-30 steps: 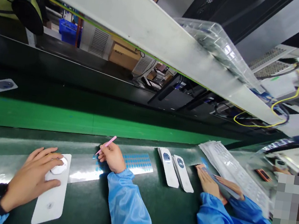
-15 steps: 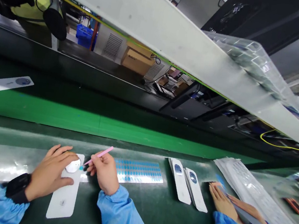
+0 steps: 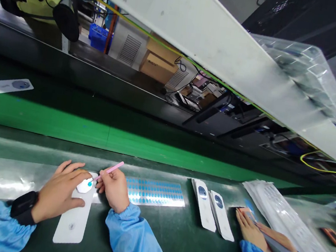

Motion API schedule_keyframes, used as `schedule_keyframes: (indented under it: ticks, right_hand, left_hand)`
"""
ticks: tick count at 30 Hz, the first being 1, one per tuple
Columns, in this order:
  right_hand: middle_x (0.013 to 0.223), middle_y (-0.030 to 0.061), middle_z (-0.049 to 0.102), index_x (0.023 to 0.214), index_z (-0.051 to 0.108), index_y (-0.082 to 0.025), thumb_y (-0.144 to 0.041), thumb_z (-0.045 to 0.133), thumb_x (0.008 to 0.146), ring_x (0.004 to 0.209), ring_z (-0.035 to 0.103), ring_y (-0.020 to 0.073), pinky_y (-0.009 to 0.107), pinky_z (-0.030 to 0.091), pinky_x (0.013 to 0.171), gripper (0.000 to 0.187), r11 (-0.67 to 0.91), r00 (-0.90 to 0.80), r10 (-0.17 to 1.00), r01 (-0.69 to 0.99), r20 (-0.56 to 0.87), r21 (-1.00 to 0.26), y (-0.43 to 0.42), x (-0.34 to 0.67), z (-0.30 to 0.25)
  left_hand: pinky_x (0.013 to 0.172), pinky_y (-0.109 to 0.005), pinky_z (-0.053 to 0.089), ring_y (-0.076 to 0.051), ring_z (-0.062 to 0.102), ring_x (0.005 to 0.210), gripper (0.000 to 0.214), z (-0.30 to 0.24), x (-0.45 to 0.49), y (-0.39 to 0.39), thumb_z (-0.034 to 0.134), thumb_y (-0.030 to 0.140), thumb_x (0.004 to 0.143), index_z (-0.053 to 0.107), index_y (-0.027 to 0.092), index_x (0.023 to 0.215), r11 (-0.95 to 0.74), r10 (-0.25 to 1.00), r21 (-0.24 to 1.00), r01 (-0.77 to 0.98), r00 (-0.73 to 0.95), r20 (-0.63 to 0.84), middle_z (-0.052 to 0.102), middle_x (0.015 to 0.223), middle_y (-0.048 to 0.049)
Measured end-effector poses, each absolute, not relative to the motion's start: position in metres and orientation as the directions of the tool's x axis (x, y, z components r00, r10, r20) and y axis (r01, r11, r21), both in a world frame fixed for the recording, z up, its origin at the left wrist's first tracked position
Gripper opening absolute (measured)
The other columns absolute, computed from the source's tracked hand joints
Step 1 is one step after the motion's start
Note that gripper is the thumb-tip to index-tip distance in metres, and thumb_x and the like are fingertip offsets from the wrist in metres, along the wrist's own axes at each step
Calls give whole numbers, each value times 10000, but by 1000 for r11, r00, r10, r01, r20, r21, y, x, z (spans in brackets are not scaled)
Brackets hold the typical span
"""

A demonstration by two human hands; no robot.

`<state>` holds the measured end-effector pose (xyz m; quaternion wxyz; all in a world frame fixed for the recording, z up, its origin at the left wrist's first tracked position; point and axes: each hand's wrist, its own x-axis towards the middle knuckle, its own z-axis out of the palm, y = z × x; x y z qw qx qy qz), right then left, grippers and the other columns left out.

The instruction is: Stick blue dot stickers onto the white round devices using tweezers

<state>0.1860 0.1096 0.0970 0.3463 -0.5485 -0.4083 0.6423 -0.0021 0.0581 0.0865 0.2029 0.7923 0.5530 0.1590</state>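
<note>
Pink tweezers point(image 3: 112, 172) sit pinched between the thumb and fingers of the right hand point(image 3: 113, 190), the grip closed firmly on their shank. A tiny blue dot point(image 3: 89, 184) shows at their tip, though it is too small to tell whether the tips clamp it. That tip lies just over a white round piece point(image 3: 83, 187), which rests on a long white card point(image 3: 71, 223) towards the near side of the counter point(image 3: 154, 241). The left hand point(image 3: 58, 191) cups the piece from the left, fingers curled over its rim, with a black wristband point(image 3: 23, 207) at the wrist. Keeping both hands close and the piece braced like this looks the sound way to stop the tip wandering. Just right of the right hand lies a sheet of blue dots point(image 3: 154, 193), and further right sit two white cards point(image 3: 203, 204) with dark blue discs. At far right, a co-worker's hands point(image 3: 253, 232) hold a grey strip point(image 3: 279, 248) beside a clear plastic bag point(image 3: 286, 217).
</note>
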Motion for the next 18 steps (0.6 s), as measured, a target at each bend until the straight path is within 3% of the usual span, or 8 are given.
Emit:
schedule_keyframes:
  ticks: [18]
  right_hand:
    - [601,15,640,704,572,-205,-497,814,719,468,588,133,221,431,394,379,-415,-175,891,61,-419,-908,109,186,94]
  left_hand:
    - [1228,-630,384,-359,609,1380,536,86,-1,56,762,247,679,677,339,1200,-291,946,501,815,323,24,791,1275,-3]
